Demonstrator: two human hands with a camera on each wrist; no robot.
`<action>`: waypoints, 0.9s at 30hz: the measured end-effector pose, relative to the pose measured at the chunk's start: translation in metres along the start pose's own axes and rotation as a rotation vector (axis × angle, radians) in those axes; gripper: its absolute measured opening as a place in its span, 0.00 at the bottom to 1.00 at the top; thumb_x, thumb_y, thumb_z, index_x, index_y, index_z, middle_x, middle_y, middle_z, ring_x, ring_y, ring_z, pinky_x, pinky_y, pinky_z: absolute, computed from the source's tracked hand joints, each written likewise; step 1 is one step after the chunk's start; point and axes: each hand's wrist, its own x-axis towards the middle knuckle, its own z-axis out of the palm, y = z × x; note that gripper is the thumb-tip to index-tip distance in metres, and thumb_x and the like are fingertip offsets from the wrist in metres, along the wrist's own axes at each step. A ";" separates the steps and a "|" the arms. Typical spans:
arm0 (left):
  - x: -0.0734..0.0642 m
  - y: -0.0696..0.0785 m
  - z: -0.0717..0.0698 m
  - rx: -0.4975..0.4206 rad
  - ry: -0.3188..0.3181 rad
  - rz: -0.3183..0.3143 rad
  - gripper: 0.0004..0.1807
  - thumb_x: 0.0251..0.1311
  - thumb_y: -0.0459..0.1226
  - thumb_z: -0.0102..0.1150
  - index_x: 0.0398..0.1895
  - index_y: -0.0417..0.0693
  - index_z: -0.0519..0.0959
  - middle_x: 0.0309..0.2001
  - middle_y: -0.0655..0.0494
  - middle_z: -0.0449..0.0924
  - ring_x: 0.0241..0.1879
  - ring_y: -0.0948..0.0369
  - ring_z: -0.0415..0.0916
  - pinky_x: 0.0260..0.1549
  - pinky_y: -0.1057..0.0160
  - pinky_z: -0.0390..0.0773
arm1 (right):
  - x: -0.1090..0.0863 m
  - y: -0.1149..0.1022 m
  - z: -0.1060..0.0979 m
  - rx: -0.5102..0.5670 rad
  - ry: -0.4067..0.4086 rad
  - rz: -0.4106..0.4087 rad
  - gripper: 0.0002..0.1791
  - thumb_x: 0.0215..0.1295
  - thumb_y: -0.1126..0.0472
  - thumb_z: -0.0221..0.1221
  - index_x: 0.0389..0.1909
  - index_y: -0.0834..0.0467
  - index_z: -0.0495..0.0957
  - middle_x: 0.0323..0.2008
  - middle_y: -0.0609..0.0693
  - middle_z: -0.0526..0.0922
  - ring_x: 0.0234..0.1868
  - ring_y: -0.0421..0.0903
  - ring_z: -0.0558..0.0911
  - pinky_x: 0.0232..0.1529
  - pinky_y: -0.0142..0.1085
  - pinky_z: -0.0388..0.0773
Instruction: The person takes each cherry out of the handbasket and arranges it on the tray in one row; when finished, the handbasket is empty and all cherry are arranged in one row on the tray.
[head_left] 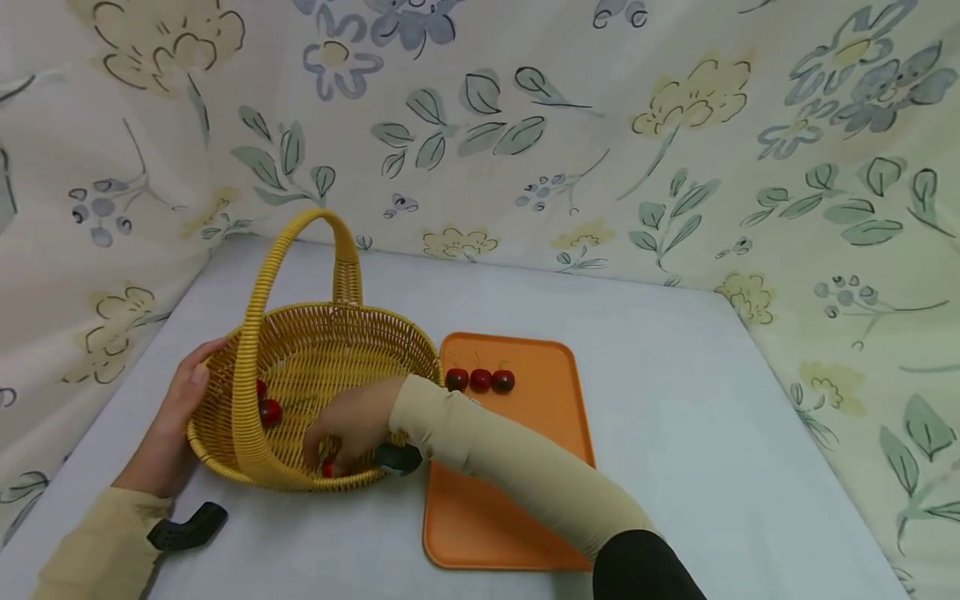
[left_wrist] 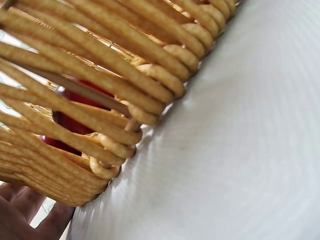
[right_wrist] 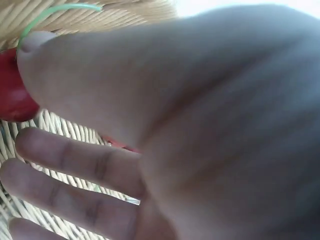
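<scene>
A yellow wicker basket (head_left: 393, 333) with a tall arched handle stands on the left of the table. My left hand (head_left: 176, 417) rests against its outer left side, and in the left wrist view its fingers (left_wrist: 52, 220) touch the outside of the weave. Inside the basket, near the front rim, my right hand (head_left: 360, 421) pinches a red cherry (head_left: 327, 468). The right wrist view shows the thumb against that cherry (right_wrist: 15, 90), which has a green stem; the index finger is hidden there. Further red cherries (head_left: 270, 412) lie at the left inside the basket.
An orange tray (head_left: 525, 467) lies right of the basket, partly under my right forearm. Three dark red cherries (head_left: 481, 381) sit in a row near its far end. White table surface (head_left: 697, 433) extends to the right. A floral cloth (head_left: 480, 200) hangs behind the table.
</scene>
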 end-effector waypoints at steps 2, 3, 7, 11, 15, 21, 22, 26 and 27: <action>0.001 0.001 0.000 -0.014 -0.009 0.019 0.25 0.76 0.43 0.28 0.74 0.60 0.50 0.71 0.60 0.43 0.68 0.70 0.42 0.61 0.76 0.39 | 0.000 -0.001 0.000 0.004 -0.018 0.003 0.16 0.66 0.52 0.60 0.55 0.43 0.78 0.50 0.34 0.78 0.45 0.31 0.71 0.45 0.21 0.65; 0.001 0.001 0.000 -0.020 -0.012 0.030 0.25 0.76 0.43 0.28 0.75 0.59 0.50 0.71 0.60 0.44 0.68 0.70 0.43 0.60 0.76 0.41 | 0.000 -0.001 0.000 0.006 -0.024 0.009 0.17 0.66 0.52 0.60 0.55 0.42 0.77 0.50 0.34 0.77 0.44 0.31 0.71 0.45 0.22 0.65; 0.001 0.003 0.002 -0.030 -0.016 0.044 0.25 0.76 0.42 0.28 0.74 0.58 0.50 0.70 0.60 0.45 0.67 0.70 0.45 0.59 0.77 0.44 | 0.003 -0.001 0.001 0.001 -0.039 0.018 0.16 0.66 0.53 0.60 0.54 0.43 0.77 0.47 0.34 0.77 0.42 0.33 0.70 0.42 0.23 0.66; 0.000 0.002 0.003 -0.027 -0.017 0.054 0.26 0.76 0.42 0.28 0.75 0.56 0.50 0.71 0.59 0.46 0.67 0.69 0.46 0.59 0.76 0.45 | 0.004 0.000 0.002 -0.008 -0.043 0.020 0.14 0.64 0.55 0.62 0.51 0.45 0.78 0.43 0.36 0.78 0.39 0.34 0.70 0.39 0.23 0.66; -0.001 0.001 0.002 -0.016 -0.024 0.050 0.26 0.76 0.42 0.27 0.75 0.57 0.49 0.71 0.59 0.45 0.68 0.70 0.44 0.59 0.77 0.43 | 0.002 0.004 0.001 0.043 -0.020 0.015 0.12 0.64 0.56 0.62 0.48 0.49 0.76 0.40 0.39 0.76 0.37 0.35 0.70 0.37 0.24 0.67; 0.001 0.000 0.000 -0.027 -0.016 0.059 0.25 0.76 0.42 0.27 0.75 0.57 0.51 0.70 0.62 0.46 0.67 0.70 0.46 0.59 0.76 0.44 | -0.038 0.018 -0.016 0.057 0.212 -0.040 0.17 0.69 0.53 0.57 0.56 0.52 0.73 0.45 0.42 0.75 0.42 0.36 0.72 0.44 0.25 0.68; 0.001 0.000 -0.001 -0.033 -0.017 0.058 0.25 0.76 0.42 0.27 0.75 0.57 0.51 0.70 0.62 0.46 0.67 0.70 0.46 0.59 0.76 0.44 | -0.050 0.020 -0.018 0.059 0.271 -0.044 0.18 0.69 0.53 0.56 0.56 0.53 0.73 0.45 0.43 0.75 0.43 0.36 0.73 0.44 0.26 0.68; 0.002 0.001 0.000 -0.048 -0.028 0.054 0.26 0.76 0.42 0.27 0.75 0.57 0.49 0.71 0.61 0.46 0.67 0.69 0.46 0.59 0.76 0.46 | -0.098 0.038 -0.015 0.152 0.531 -0.053 0.15 0.68 0.56 0.58 0.53 0.56 0.74 0.47 0.46 0.73 0.43 0.36 0.75 0.47 0.26 0.71; 0.002 0.001 0.000 -0.047 -0.030 0.050 0.26 0.76 0.42 0.27 0.75 0.58 0.49 0.71 0.61 0.45 0.67 0.69 0.46 0.59 0.76 0.45 | -0.110 0.043 -0.011 0.199 0.584 -0.051 0.15 0.68 0.57 0.58 0.53 0.56 0.73 0.47 0.47 0.73 0.40 0.36 0.77 0.44 0.27 0.73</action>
